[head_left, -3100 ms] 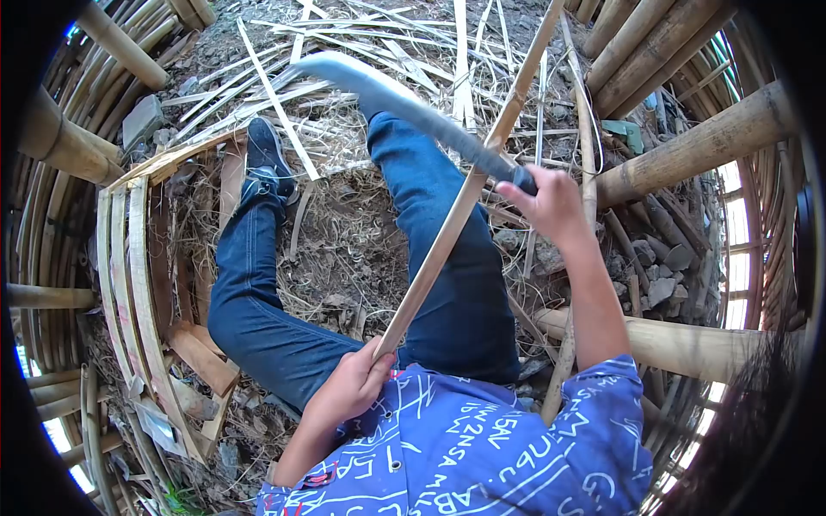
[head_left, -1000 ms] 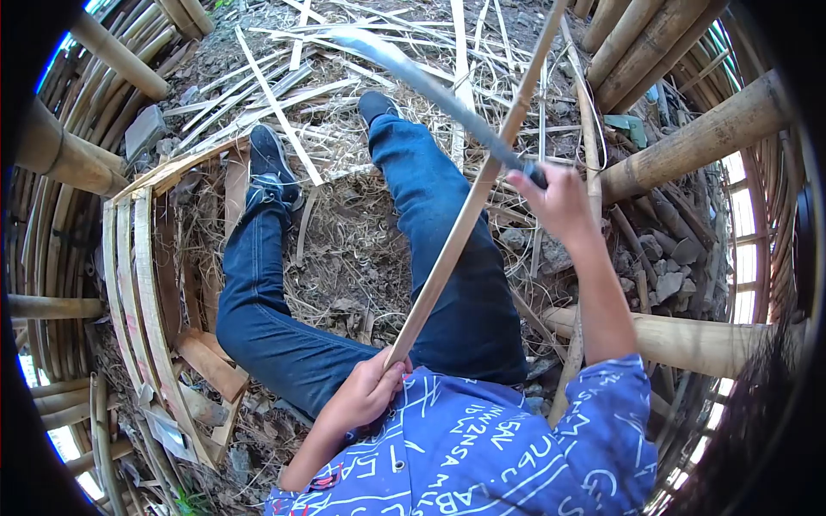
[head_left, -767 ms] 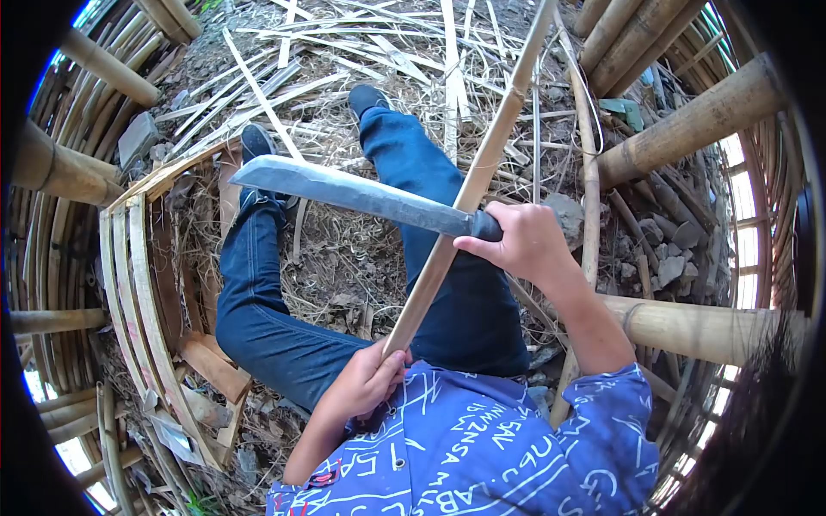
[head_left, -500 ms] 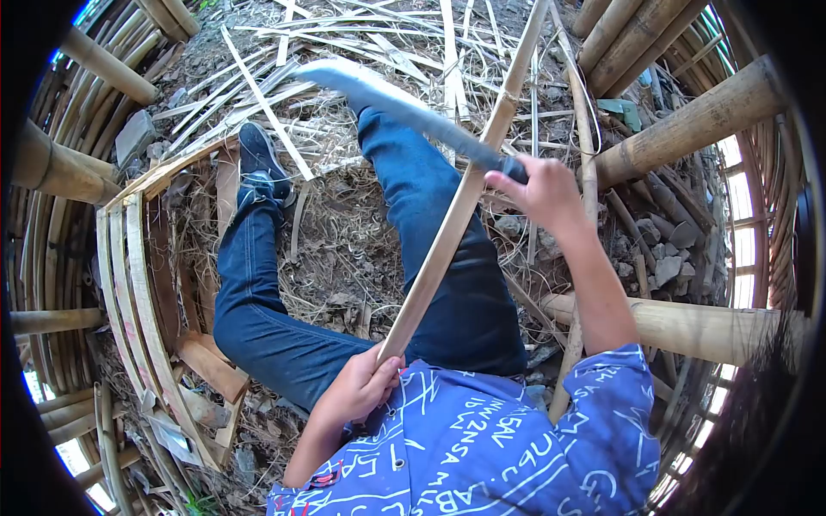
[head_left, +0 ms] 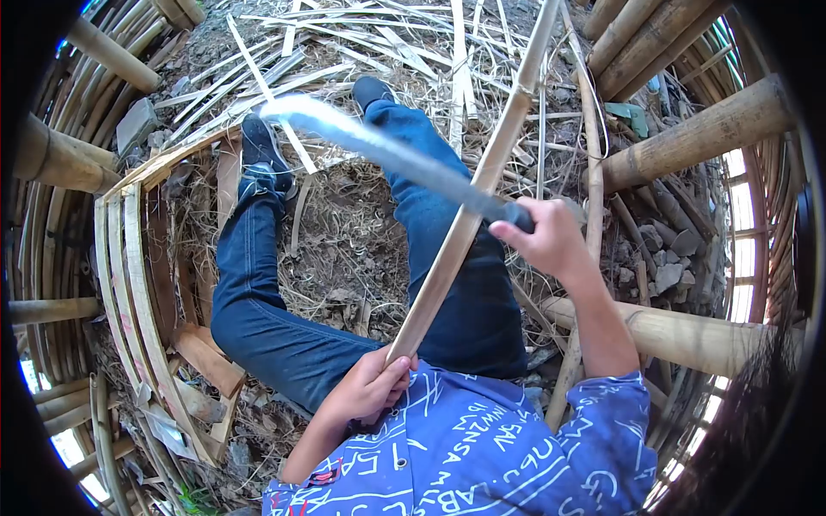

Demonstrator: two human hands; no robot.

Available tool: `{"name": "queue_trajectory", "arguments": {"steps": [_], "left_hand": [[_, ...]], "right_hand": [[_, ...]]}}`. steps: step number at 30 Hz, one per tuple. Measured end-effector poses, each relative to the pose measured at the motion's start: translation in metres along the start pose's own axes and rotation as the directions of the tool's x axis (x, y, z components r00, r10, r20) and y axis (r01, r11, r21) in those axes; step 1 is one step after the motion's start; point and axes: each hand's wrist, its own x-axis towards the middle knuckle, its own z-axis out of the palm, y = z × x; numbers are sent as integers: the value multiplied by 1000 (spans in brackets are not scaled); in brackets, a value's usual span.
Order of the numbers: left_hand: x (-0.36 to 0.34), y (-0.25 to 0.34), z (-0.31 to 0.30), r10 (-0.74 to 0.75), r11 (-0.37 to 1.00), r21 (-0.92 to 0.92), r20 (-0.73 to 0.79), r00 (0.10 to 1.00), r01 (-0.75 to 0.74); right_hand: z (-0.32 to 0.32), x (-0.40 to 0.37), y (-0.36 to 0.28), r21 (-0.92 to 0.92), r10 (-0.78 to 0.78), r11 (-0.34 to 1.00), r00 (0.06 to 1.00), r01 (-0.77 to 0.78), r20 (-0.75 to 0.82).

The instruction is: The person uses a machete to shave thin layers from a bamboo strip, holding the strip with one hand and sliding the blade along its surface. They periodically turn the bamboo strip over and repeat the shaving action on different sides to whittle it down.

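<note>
My right hand is closed around the dark handle of a machete. Its long blade, a little smeared by motion, points to the upper left and crosses a split bamboo strip. The strip runs slantwise from the top of the view down to my waist, over my thigh. At its lower end, my left hand is wrapped around it, close against my shirt. The hand's thumb lies along the strip.
A slatted wooden crate stands at my left. Loose bamboo strips lie scattered beyond my feet. Thick bamboo poles jut in from the right, with broken stones beneath them. Bamboo walls curve round both sides.
My right hand has brought the machete down along the strip toward me, and the blade tip has swung left and lower. My left hand keeps its hold, shifted slightly right.
</note>
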Motion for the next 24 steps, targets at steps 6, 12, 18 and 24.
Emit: {"name": "queue_trajectory", "arguments": {"steps": [6, 12, 18, 24], "left_hand": [[-3, -4, -4, 72, 992, 112, -69, 995, -64], [-3, -6, -3, 92, 984, 160, -71, 993, -80], [-7, -7, -3, 72, 987, 147, -68, 995, -61], [-8, -4, 3, 22, 999, 38, -13, 1000, -21]], "right_hand": [[4, 5, 6, -145, -108, 983, 994, 109, 13], [-8, 24, 21, -285, -142, 951, 988, 118, -65], [-22, 49, 38, -405, -115, 912, 987, 62, -109], [-40, 83, 60, -376, -45, 926, 985, -22, -169]]}}
